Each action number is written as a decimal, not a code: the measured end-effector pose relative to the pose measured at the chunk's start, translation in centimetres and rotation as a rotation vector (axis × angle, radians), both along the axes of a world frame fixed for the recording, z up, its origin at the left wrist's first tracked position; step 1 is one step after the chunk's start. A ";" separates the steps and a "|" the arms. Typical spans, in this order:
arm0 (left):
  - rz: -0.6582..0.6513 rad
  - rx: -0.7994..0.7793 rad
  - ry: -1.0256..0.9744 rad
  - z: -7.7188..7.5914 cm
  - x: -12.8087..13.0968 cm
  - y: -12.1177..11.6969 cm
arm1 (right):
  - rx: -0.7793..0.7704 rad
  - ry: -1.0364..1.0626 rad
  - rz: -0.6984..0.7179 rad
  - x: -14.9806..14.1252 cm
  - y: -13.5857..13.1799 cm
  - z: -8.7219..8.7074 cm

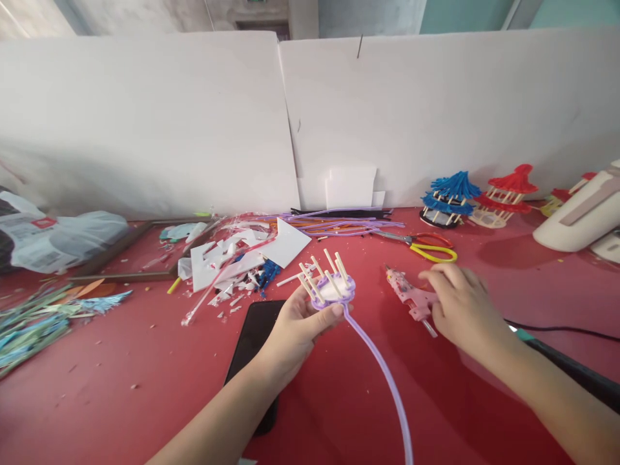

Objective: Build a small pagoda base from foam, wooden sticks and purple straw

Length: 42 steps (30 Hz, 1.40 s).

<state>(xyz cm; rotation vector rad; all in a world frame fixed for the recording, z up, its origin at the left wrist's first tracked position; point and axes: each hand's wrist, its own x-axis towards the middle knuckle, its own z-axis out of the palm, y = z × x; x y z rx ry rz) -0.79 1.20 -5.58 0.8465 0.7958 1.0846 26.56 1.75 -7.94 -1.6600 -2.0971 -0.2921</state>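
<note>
My left hand (300,323) pinches a small white base (334,289) edged with purple pipe cleaner, between thumb and fingers. Several short pale wooden sticks (310,284) stand up around its rim, some leaning. From the base a long tail of purple pipe cleaner (382,368) curves down to the bottom edge of the view. On the right, my right hand (460,310) has its fingers curled about the handle end of a pink glue gun (409,294). Its nozzle points away to the upper left, and a clear glue stick (429,328) pokes out of the back.
A black phone (254,336) lies under my left forearm. Behind are white foam scraps (242,258), purple pipe cleaners (334,226) and yellow-and-red-handled scissors (433,248). Blue (450,197) and red (508,194) model pavilions stand at the back right, near a white appliance (578,210).
</note>
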 end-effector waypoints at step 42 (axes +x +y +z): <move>-0.328 0.006 0.021 0.7 0.4 -0.9 | -0.160 0.519 0.423 -5.4 -3.6 2.9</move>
